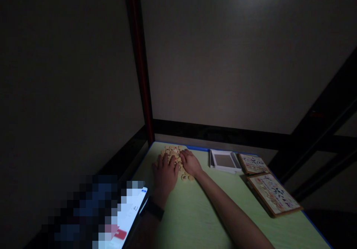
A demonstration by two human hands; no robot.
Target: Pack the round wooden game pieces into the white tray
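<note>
Round wooden discs with characters on them, which look like Chinese chess pieces (184,177), lie in a loose cluster at the far left corner of the green table (192,215). Spread over the left part of the cluster is my left hand (165,172), fingers apart and resting on the pieces. My right hand (192,162) reaches in from the right and lies palm down on the cluster's right side, its fingers slightly bent. Some pieces are hidden under both hands. A dark band (154,208) is around my left wrist.
A white open box (224,160) stands at the table's back edge. To its right lie two wood-edged flat boxes or boards with printed tops, a farther one (253,163) and a nearer one (273,192). A lit phone (129,211) is at lower left. Walls (223,74) enclose the corner.
</note>
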